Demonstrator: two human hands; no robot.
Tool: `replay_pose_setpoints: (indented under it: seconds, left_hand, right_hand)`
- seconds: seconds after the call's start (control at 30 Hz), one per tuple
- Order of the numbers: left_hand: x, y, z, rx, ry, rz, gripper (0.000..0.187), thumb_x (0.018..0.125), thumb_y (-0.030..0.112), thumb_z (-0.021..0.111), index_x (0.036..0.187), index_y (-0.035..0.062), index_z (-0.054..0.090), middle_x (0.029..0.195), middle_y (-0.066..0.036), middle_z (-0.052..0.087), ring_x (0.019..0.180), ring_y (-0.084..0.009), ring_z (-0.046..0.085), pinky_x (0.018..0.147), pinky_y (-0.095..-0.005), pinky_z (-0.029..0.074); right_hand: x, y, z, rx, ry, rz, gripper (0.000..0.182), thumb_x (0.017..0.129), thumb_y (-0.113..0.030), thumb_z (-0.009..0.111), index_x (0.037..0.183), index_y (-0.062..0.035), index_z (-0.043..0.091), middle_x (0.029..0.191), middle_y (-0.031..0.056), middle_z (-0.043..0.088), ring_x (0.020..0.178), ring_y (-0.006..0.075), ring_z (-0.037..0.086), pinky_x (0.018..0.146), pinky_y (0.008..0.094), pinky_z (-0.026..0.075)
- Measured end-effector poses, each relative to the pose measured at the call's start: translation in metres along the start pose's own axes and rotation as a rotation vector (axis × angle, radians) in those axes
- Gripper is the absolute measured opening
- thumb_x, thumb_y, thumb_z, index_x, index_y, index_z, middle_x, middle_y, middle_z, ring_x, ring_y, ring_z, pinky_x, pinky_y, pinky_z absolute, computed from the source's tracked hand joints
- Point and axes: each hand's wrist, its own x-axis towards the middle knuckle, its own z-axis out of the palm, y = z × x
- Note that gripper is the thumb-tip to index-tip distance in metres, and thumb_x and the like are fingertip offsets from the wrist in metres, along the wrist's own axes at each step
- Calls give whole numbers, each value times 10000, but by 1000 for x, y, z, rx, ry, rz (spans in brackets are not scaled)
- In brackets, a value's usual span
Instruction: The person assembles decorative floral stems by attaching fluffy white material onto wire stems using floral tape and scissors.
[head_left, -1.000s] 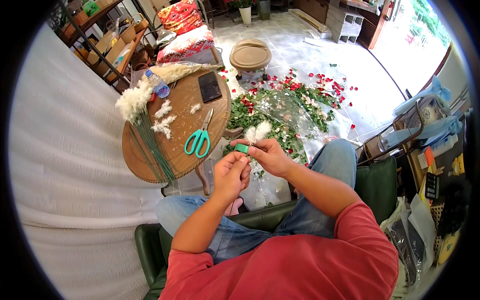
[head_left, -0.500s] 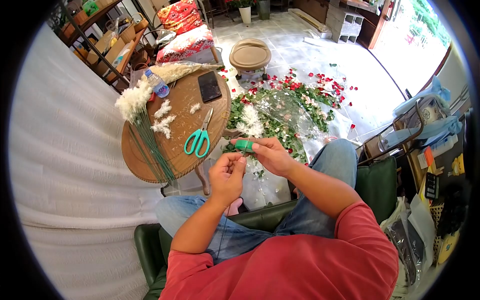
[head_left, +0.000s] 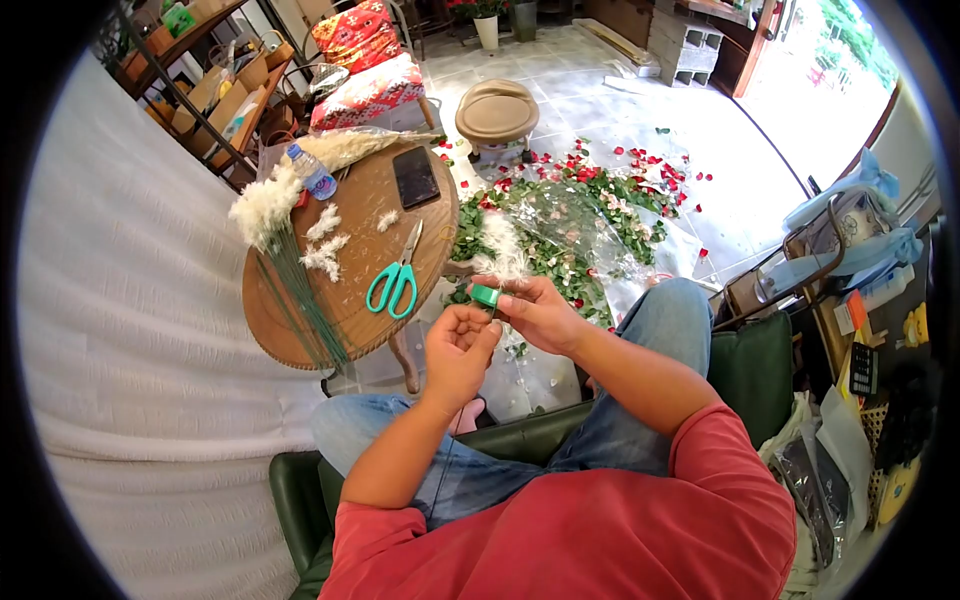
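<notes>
My left hand (head_left: 458,350) is closed, its thumb and fingertips pinching a thin dark stem whose lower end trails down over my jeans. Close beside it, my right hand (head_left: 545,316) grips a roll of green tape (head_left: 486,296) between thumb and fingers. A white feathery flower head (head_left: 503,245) shows just beyond the hands and appears to top the stem, though the join is hidden. On the round wooden table (head_left: 290,330) to the left lie teal-handled scissors (head_left: 396,283), a bundle of green stems with white plumes (head_left: 266,212), and loose white tufts (head_left: 323,258).
A phone (head_left: 415,178) and a water bottle (head_left: 312,172) are on the table. Leaves and red petals (head_left: 640,180) litter the floor around clear plastic. A beige stool (head_left: 497,110) stands behind; a cluttered rack (head_left: 850,250) is at right.
The tape roll has turned and shifted slightly in my right hand. My left hand has moved a little right, and the white flower head has dipped slightly closer to the hands.
</notes>
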Motion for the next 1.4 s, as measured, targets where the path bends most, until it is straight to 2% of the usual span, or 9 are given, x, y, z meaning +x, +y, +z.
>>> replay_pose_setpoints:
  seconds: [0.1, 0.23, 0.5, 0.63, 0.7, 0.97, 1.2, 1.27, 1.4]
  left_hand:
    - [-2, -8, -6, 172, 50, 188, 91, 933, 31, 669, 984, 35, 594, 710, 15, 586, 525, -41, 488, 467, -191, 368]
    - [-3, -7, -6, 105, 50, 178, 59, 963, 61, 641, 972, 21, 597, 700, 3, 579, 511, -49, 472, 471, -198, 369]
    - [2, 12, -10, -294, -244, -228, 142, 1009, 157, 598, 973, 20, 597, 681, -46, 578, 490, -71, 437, 442, -223, 341]
    - [4, 6, -6, -262, -224, -176, 128, 1008, 136, 598, 987, 10, 601, 705, -24, 577, 507, -69, 439, 452, -223, 331]
    - [0, 4, 3, 1, -7, -9, 120, 1007, 129, 593, 985, 12, 604, 698, -19, 572, 498, -67, 433, 452, -222, 336]
    - [-3, 8, -6, -230, -176, -110, 115, 1017, 135, 568, 1019, 20, 575, 692, -12, 540, 500, -68, 424, 452, -225, 329]
    - [-1, 17, -10, -266, -237, -170, 169, 1046, 177, 492, 984, 36, 562, 644, -13, 476, 444, -72, 354, 429, -233, 301]
    - [2, 14, -11, -265, -236, -174, 178, 1049, 182, 486, 977, 37, 559, 644, -14, 476, 443, -74, 352, 429, -233, 300]
    - [6, 10, -9, -268, -217, -214, 194, 1053, 195, 476, 961, 41, 551, 642, -17, 475, 440, -80, 351, 429, -236, 299]
  right_hand:
    - [0, -6, 3, 20, -80, -7, 424, 1006, -133, 603, 1393, 26, 539, 1462, 119, 520, 1249, 203, 558, 1043, 370, 458]
    - [0, -6, 11, 3, -111, 5, 441, 1025, -167, 574, 1428, -1, 513, 1469, 111, 520, 1255, 193, 548, 1059, 357, 433]
    - [-4, -6, 12, -50, -84, 38, 537, 981, -194, 659, 1449, 2, 483, 1308, 86, 605, 1185, 160, 562, 1039, 341, 433]
    - [-2, -9, 11, -50, -27, 37, 508, 961, -177, 683, 1401, 18, 520, 1264, 70, 619, 1153, 168, 580, 1029, 360, 443]
    - [-2, -8, 13, -59, -12, 16, 488, 961, -182, 681, 1380, 18, 534, 1261, 70, 618, 1153, 173, 580, 1023, 364, 447]
    - [0, -6, 13, -38, -36, 17, 476, 958, -257, 682, 1328, 18, 562, 1212, 83, 627, 1115, 163, 588, 978, 339, 462]
    - [4, -13, 2, -416, -14, 97, 379, 975, -295, 666, 1183, 22, 644, 922, 27, 660, 870, 103, 601, 831, 296, 500]
    - [5, -24, 7, -488, -14, 281, 366, 980, -302, 659, 1165, 13, 664, 860, 19, 669, 874, 108, 615, 841, 304, 504]
    - [2, -26, 13, -469, 19, 100, 342, 975, -251, 661, 1209, -2, 660, 1005, 44, 695, 986, 138, 637, 935, 323, 489]
